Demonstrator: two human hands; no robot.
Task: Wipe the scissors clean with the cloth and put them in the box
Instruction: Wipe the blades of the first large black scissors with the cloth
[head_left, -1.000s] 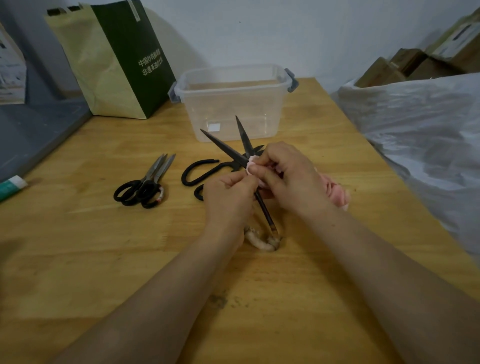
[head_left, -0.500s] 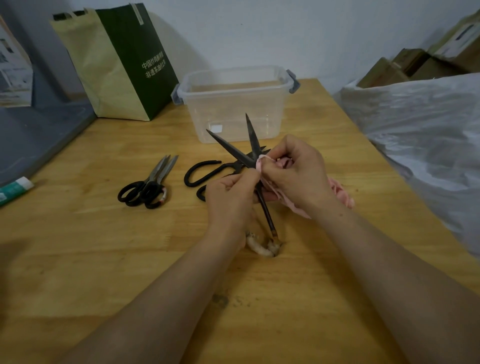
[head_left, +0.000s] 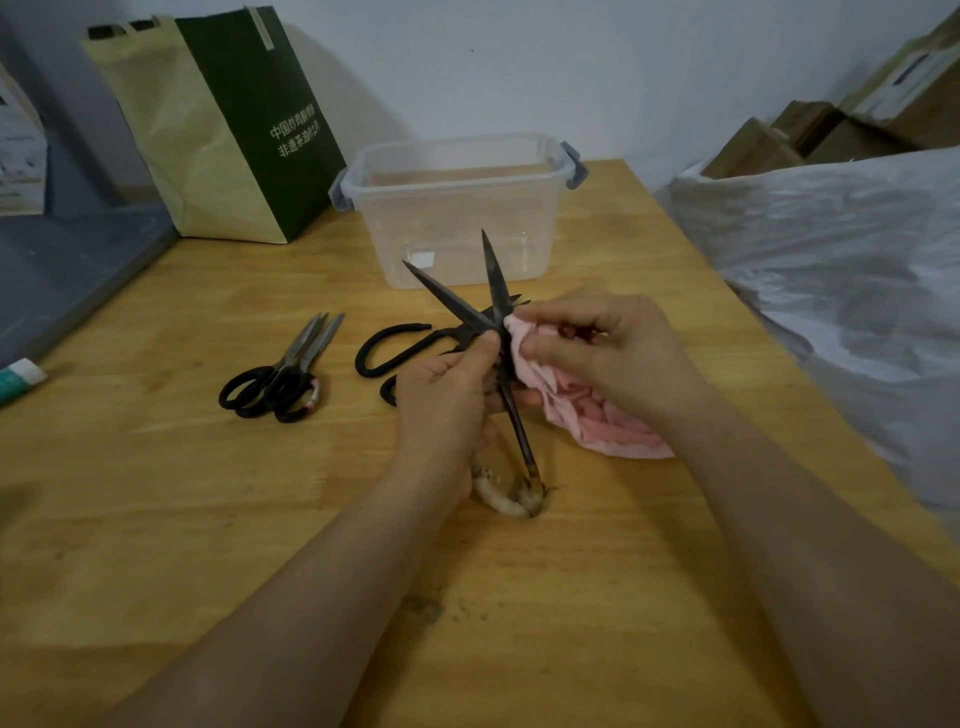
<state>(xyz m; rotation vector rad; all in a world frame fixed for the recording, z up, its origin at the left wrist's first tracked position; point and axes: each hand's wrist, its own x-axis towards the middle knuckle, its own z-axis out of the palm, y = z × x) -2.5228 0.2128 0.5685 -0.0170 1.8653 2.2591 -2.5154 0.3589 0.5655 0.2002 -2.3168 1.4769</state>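
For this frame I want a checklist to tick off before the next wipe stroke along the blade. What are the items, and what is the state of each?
1. Grip: the left hand holds the open scissors near the pivot: ok.
2. Cloth: the right hand pinches the pink cloth against the right blade: ok.
3. The right fingers are off the cutting edge: cannot tell, the cloth hides the contact.
4. Blade clean: cannot tell, the metal looks dark all over.
5. The clear box has its lid off and room inside: ok.
6. The silver-bladed scissors and the black loop-handled scissors lie on the table, out of both hands: ok.
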